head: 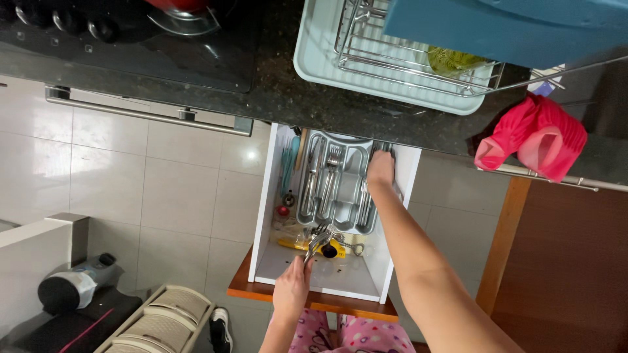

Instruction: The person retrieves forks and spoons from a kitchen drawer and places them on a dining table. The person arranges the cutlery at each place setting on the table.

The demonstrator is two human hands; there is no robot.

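A bundle of metal cutlery (318, 236) is gripped in the left hand (292, 285), held over the front part of the open white drawer (267, 196); the right hand (381, 168) is laid, fingers curled, on the far right edge of the grey cutlery tray (340, 196) inside that drawer; whether anything is grasped there cannot be told; forks and knives are lined up in the tray's compartments; a yellow utensil (291, 243) is seen just before the tray; a dish rack (392, 46) and pink rubber gloves (536, 134) are set on the dark counter (275, 98) above.
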